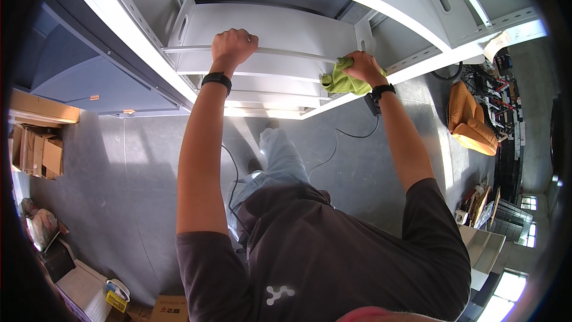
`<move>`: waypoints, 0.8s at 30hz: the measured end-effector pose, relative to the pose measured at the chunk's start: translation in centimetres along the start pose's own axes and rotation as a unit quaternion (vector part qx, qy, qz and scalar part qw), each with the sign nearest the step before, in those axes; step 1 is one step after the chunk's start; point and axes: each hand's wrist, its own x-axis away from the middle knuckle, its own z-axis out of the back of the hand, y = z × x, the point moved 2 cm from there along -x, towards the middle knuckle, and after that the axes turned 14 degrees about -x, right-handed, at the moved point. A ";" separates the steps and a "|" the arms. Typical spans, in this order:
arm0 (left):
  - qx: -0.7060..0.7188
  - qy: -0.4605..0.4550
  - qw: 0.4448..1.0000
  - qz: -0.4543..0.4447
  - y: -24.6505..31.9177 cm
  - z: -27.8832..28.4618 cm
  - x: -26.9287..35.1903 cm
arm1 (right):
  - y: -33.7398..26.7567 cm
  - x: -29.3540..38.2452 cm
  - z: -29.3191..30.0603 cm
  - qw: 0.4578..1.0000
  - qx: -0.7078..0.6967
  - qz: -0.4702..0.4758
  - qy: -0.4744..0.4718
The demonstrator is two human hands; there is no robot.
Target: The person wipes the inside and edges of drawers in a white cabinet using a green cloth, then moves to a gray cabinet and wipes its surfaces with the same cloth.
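Observation:
In front of me stands a white metal shelving unit (277,22) with slotted uprights and several shelf levels. A thin white rail (295,55) crosses its front. My left hand (233,46) is closed around this rail, left of its middle. At the rail's right end, my right hand (361,67) grips a crumpled green cloth (342,81). The cloth lies against the rail end and hangs beside the right upright (415,62). Whether the fingers of the right hand also wrap the rail is hidden by the cloth.
A blue-grey metal cabinet (103,82) adjoins the shelving on the left. Cardboard boxes (42,150) lie at the far left. A black cable (357,135) runs over the grey floor (103,197) near my legs. An orange armchair (471,120) stands to the right.

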 end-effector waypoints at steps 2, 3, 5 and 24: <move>0.000 -0.007 1.000 0.000 0.1 0.3 0.0 | 0.1 0.0 -0.1 1.000 0.004 0.004 0.018; 0.000 -0.010 1.000 -0.001 0.1 0.3 0.1 | 0.1 0.1 0.0 1.000 0.004 0.005 0.017; 0.000 -0.013 1.000 -0.001 0.1 0.2 0.1 | 0.1 0.1 0.0 1.000 0.001 0.004 0.010; -0.007 -0.014 1.000 0.012 0.3 0.0 -0.2 | -0.3 0.1 0.2 1.000 0.000 0.010 0.005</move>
